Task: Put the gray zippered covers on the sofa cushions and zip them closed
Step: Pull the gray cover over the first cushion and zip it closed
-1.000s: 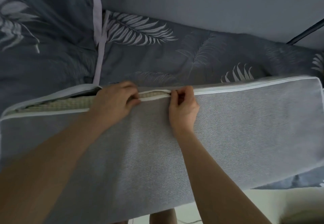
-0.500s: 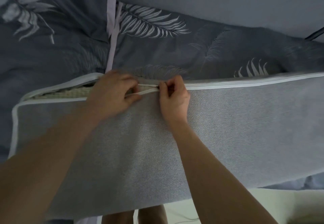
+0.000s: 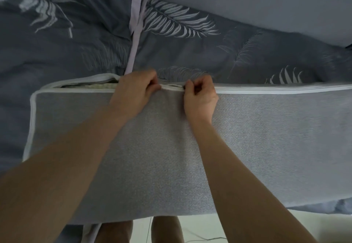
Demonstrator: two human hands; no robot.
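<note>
The gray cover [image 3: 171,157] lies across the middle of the frame, over the cushion [image 3: 95,86], and it reaches from the left side out past the right edge. It has a white piping [image 3: 32,121] along its left and upper borders. The zipper [image 3: 266,90] runs along the upper border. To the right of the hands it is closed. To the left of them the seam is open, and in the gap a pale checkered face of the cushion shows. The left hand [image 3: 135,92] is at the centre of the frame, on the upper border, and its grip is closed: the fingers are curled and pinch the edge of the cover at the open seam. The right hand [image 3: 200,98] is just beside it, to the right, with the fingers curled in a closed grip at the zipper line; a small dark piece shows at its fingertips, too small to tell what it is. The two hands are near each other but apart. Behind the cover, in the upper half of the frame, lies a dark blue bedspread [image 3: 57,58] with a print of pale leaves. At the bottom centre two legs [image 3: 165,229] stand on a light floor [image 3: 202,231].
</note>
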